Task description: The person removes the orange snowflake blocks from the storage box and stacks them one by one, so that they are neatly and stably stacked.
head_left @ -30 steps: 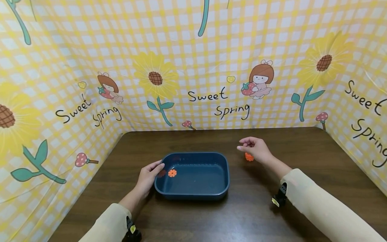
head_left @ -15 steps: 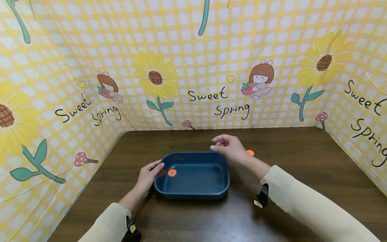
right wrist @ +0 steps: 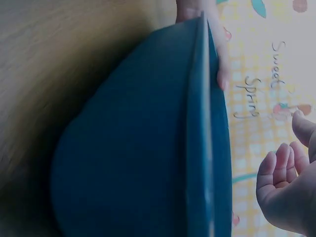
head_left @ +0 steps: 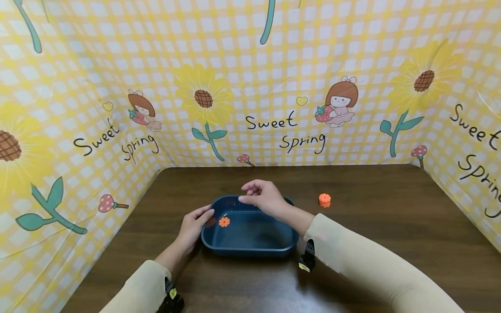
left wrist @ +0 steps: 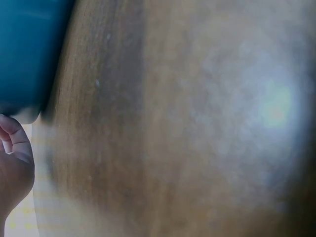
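A dark blue rectangular basin [head_left: 250,251] stands on the wooden table. My left hand [head_left: 193,227] grips its left end, thumb over the rim and fingers along the outer wall. One orange notched, flower-shaped disc [head_left: 224,222] lies inside near that end. Over the basin's back rim is my right hand [head_left: 266,199], its thumb and forefinger a little apart in the head view. In the right wrist view its other fingers [right wrist: 282,165] curl; I cannot tell whether a disc is between the fingertips. A small stack of orange discs [head_left: 324,200] sits behind and right of the basin.
The brown table [head_left: 375,208] extends around the basin. A yellow checked cloth [head_left: 266,87] with flower prints rises at the back and both sides. Black wrist cameras [head_left: 308,256] hang under both sleeves.
My right hand has moved left from the orange stack to above the basin, leaving the stack in full sight. The left hand and basin stay in place.
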A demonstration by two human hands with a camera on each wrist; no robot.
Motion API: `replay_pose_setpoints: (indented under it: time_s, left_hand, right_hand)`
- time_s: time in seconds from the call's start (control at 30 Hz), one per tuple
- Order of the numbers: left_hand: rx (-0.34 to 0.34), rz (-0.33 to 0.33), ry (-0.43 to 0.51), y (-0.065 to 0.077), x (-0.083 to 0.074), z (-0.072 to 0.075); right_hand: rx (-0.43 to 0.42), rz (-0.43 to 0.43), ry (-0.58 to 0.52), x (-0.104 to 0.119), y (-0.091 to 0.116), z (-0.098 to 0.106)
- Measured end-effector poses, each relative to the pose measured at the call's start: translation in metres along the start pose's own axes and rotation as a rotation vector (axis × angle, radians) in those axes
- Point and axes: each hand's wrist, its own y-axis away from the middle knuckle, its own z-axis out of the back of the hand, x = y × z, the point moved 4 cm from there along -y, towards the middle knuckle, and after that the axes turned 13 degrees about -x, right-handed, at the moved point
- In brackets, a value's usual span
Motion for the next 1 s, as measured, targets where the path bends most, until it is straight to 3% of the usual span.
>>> replay_pose_setpoints:
  time_s: [0.23, 0.43, 0.77, 1.0]
  left_hand:
    - [0.010, -0.022, 0.008, -0.001, -0.001, 0.001]
    - [0.012, -0.026, 0.015, -0.001, 0.000, 0.001]
    - [0.017, -0.040, 0.022, 0.000, -0.001, 0.001]
    - [0.007, -0.021, 0.034, 0.001, -0.002, 0.000]
  right_hand:
    - [0.049, 0.009, 0.046, -0.004, -0.003, -0.033]
    - [0.059, -0.035, 0.068, -0.015, -0.004, -0.055]
    - [0.042, -0.106, 0.133, -0.033, -0.007, -0.071]
    - [0.097, -0.127, 0.204, -0.041, -0.008, -0.079]
